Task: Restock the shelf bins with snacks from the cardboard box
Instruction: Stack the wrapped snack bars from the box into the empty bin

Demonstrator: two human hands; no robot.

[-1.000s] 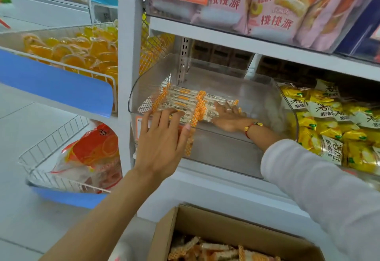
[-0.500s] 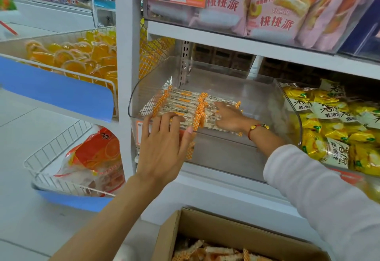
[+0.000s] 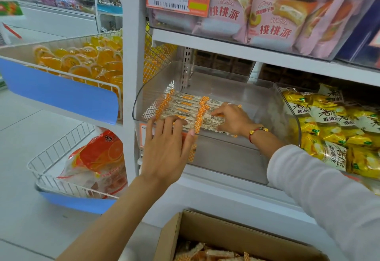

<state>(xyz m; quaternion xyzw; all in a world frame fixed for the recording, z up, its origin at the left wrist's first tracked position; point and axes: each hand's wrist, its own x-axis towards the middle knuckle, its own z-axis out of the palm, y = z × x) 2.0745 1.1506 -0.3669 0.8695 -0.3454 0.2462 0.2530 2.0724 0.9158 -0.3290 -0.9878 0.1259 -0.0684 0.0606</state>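
My left hand (image 3: 167, 147) is at the front wall of the clear bin (image 3: 226, 158), fingers straight and spread, tips over the front lip and touching the near edge of the snack sticks (image 3: 185, 109). It's flat, not gripping anything. My right hand (image 3: 233, 120) is inside the bin from the right, fingers curled down onto the right ends of the same sticks; looks like a light pinch or nudge on one or two, but I can't tell for sure if it's holding or only pressing.

Key geometry: the sticks lie in one flat layer at the bin's front-left corner, long axes running left-right, parallel to the shelf's front edge. The orange checkered ends line up in a band at the left and another near the middle. So my left hand faces their long sides and my right hand faces their ends. Right is the one placed to square them lengthwise toward the left wall; left only stops them from sliding forward.

The back and right of the bin still show bare floor, so my guess is we're early in the fill. The cardboard box (image 3: 205, 225) sits on the floor below the shelf, directly under my arms, with more sticks visible inside. Either hand can drop to it; left is free and nearer the box's open left side.

The bin to the right holds yellow packets (image 3: 329, 127), not my target.
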